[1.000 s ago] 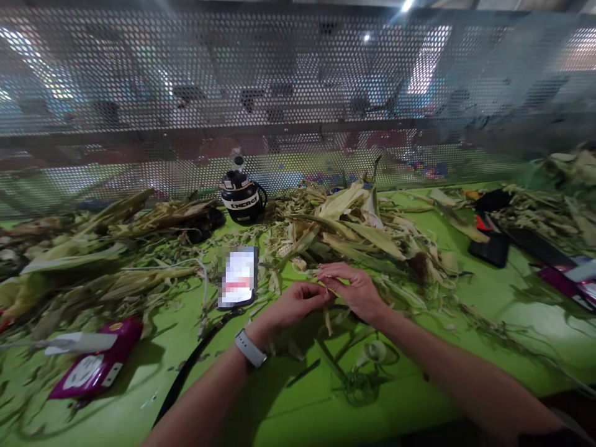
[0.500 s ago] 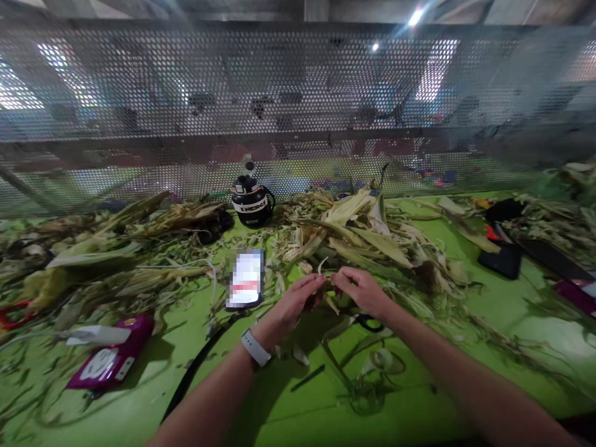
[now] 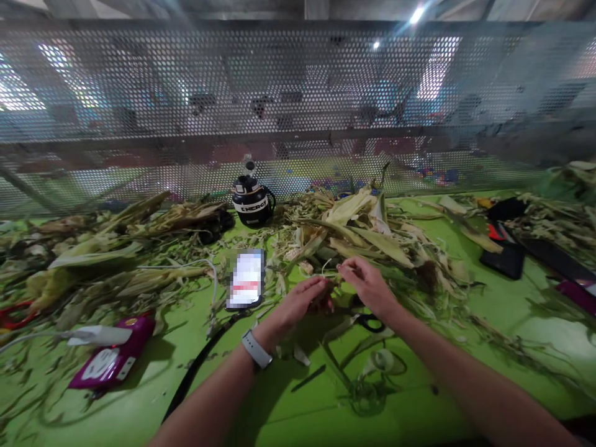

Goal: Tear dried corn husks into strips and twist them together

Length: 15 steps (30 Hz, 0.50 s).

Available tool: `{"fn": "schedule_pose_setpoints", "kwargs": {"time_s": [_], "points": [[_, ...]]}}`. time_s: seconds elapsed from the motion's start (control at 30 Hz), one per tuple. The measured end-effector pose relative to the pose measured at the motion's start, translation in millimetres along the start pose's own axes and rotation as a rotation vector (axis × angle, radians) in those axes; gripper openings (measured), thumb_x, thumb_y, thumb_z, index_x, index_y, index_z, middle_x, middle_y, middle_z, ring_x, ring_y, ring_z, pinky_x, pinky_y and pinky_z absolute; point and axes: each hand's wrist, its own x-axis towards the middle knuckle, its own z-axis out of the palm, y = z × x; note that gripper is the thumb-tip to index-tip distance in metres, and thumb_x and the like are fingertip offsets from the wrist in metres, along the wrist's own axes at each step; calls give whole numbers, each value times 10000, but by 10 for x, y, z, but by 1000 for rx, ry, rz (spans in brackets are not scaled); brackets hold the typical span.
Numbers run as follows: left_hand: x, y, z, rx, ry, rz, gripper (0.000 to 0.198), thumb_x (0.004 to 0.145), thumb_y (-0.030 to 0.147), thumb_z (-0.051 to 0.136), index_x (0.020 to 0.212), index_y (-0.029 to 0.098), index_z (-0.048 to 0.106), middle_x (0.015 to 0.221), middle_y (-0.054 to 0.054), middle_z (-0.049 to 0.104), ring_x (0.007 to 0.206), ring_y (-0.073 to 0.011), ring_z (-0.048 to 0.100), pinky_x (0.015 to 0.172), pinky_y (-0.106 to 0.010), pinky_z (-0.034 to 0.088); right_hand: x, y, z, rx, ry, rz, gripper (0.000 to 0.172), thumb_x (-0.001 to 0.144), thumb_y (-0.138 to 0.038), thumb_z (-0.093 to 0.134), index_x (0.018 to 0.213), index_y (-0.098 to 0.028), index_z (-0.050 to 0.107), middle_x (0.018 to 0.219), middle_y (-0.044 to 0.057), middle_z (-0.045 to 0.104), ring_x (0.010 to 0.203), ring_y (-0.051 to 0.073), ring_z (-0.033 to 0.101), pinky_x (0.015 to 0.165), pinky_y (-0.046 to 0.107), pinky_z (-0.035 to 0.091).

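Over the middle of the green table, my left hand [image 3: 305, 300], with a white watch band at the wrist, has its fingers closed around a small strip of corn husk [image 3: 336, 280]. A thin pale strand [image 3: 325, 266] curves up by its fingertips. Just to the right, my right hand [image 3: 367, 287] is pinched, its fingertips slightly above the left ones; what lies between them is too small to tell. Below it rests the black handle of scissors [image 3: 370, 323]. A pile of dried corn husks [image 3: 358, 226] lies just beyond both hands.
A phone [image 3: 246, 278] with a lit screen lies left of my hands. Behind it stands a black "ENERGY" jug [image 3: 251, 203]. A purple power bank [image 3: 114, 357], orange-handled scissors [image 3: 16, 315] and more husks lie left. A black phone [image 3: 503, 259] is at right; a perforated screen [image 3: 298, 81] rises behind.
My right hand has lifted a little and moved right, so its fingertips are now apart from the left hand's. My left hand stays nearly in place.
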Motion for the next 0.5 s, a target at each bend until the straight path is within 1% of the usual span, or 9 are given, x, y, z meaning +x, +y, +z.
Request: {"fn": "schedule_pose_setpoints", "kwargs": {"time_s": [0.07, 0.1, 0.13, 0.17, 0.23, 0.27, 0.33, 0.4, 0.5], "points": [[7, -8, 3, -130, 28, -8, 308, 787, 454, 599, 898, 166, 587, 730, -26, 664, 625, -129, 581, 608, -235, 411, -9, -38, -34, -59, 222, -89, 189, 845, -369, 518, 874, -183, 526, 843, 40, 570, 818, 178, 530, 753, 289, 408], [11, -9, 8, -188, 46, 3, 298, 778, 438, 614, 902, 169, 580, 751, -34, 674, 678, -149, 609, 655, -251, 434, -23, -61, -46, -112, 309, -155, 165, 847, -347, 522, 872, -184, 523, 858, 48, 567, 842, 183, 523, 782, 301, 400], [17, -9, 16, -231, 67, 26, 287, 769, 418, 632, 902, 171, 576, 765, -37, 680, 730, -162, 625, 706, -265, 445, -43, -86, -50, -167, 338, -216, 142, 855, -327, 513, 831, -187, 521, 829, 46, 561, 828, 182, 516, 782, 305, 394], [24, -10, 26, -260, 98, 59, 276, 760, 397, 650, 901, 171, 577, 782, -36, 682, 775, -167, 630, 747, -270, 447, -68, -108, -45, -215, 302, -261, 155, 867, -313, 496, 773, -190, 516, 773, 37, 549, 784, 176, 510, 756, 301, 393], [37, -16, 49, -287, 169, 128, 261, 737, 352, 686, 899, 172, 586, 831, -27, 684, 829, -158, 627, 789, -260, 442, -123, -138, -3, -274, 99, -290, 226, 881, -311, 474, 692, -192, 512, 689, 24, 533, 700, 163, 497, 688, 287, 387], [42, -21, 60, -292, 200, 154, 266, 725, 333, 702, 909, 176, 590, 853, -18, 684, 832, -148, 624, 788, -250, 443, -148, -142, 32, -292, -8, -281, 237, 876, -325, 484, 686, -189, 523, 696, 28, 547, 699, 164, 501, 677, 285, 384], [47, -31, 81, -300, 235, 177, 291, 717, 320, 714, 943, 190, 586, 873, -5, 688, 821, -138, 627, 767, -241, 448, -183, -126, 112, -295, -156, -237, 229, 853, -361, 521, 712, -183, 547, 752, 41, 579, 726, 169, 516, 681, 283, 384], [47, -37, 95, -299, 229, 183, 309, 719, 337, 711, 959, 196, 576, 859, -9, 697, 819, -148, 637, 760, -253, 456, -194, -93, 181, -233, -237, -157, 242, 853, -371, 513, 703, -182, 537, 733, 28, 569, 686, 155, 505, 642, 265, 377], [44, -32, 98, -293, 220, 200, 323, 687, 337, 740, 918, 183, 574, 846, -24, 708, 828, -166, 648, 787, -279, 460, -180, -55, 218, -100, -317, -47, 266, 872, -330, 454, 648, -187, 476, 633, -11, 487, 593, 124, 438, 561, 235, 336]]}}
